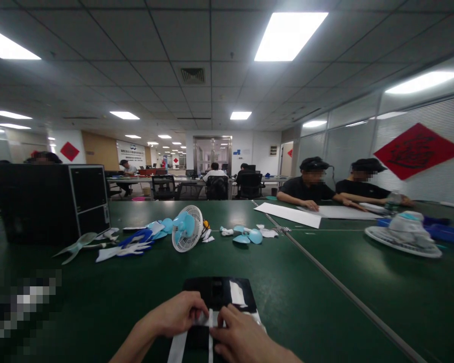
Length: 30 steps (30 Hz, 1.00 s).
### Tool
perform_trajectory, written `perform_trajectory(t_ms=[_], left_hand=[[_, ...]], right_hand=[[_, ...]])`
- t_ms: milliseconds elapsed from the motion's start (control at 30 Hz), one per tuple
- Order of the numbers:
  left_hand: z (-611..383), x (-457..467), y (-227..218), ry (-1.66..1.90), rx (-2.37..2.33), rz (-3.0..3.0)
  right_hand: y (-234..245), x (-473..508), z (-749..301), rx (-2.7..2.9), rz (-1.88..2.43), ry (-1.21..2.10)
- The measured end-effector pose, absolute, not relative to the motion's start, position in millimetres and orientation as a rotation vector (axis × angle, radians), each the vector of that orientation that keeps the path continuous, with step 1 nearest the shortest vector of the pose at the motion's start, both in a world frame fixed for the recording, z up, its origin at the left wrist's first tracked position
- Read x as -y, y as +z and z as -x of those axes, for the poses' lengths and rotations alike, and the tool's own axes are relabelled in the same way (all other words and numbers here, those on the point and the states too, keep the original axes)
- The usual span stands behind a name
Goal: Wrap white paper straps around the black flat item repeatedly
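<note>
Low in the head view, a flat black case-like object (197,286) lies on the green table, its exact kind unclear. A white patch (237,294) sits on its far right part. My left hand (179,313) is closed, thumb and fingers pinched at a narrow white strip (211,340) that runs toward me over the black object. On the right side of that strip my right hand (240,333) has its fingers bent and pressed against it. A wider white band (177,347) extends down from beneath my left hand. The fingers partly cover the strip's far end.
A black computer tower (34,201) stands at left. Beyond my hands are a small white fan (188,229), blue-white gloves (130,245), and loose blue fan blades (247,235). White boards (289,214) lie near two seated people. A white fan cover (403,244) is at right.
</note>
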<state>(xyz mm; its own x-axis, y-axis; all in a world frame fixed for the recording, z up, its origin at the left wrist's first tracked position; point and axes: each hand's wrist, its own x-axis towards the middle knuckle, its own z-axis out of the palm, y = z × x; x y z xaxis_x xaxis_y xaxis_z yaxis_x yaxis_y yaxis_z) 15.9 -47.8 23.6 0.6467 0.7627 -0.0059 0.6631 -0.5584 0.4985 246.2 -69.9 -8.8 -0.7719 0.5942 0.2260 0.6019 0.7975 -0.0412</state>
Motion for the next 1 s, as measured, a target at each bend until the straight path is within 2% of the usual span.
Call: perform_trajectory(t_ms=[433, 667, 1000], left_hand=[[-18, 50, 25, 0.336, -1.144, -2.373], [-21, 50, 27, 0.358, -1.163, -2.365], [-19, 44, 18, 0.350, -1.192, -2.286]], right_hand=[[-20, 64, -244, 2.846, 0.366, -0.052], [-5, 69, -246, 2.760, 0.726, 0.239], [27, 79, -256, 2.681, 0.905, 0.416]])
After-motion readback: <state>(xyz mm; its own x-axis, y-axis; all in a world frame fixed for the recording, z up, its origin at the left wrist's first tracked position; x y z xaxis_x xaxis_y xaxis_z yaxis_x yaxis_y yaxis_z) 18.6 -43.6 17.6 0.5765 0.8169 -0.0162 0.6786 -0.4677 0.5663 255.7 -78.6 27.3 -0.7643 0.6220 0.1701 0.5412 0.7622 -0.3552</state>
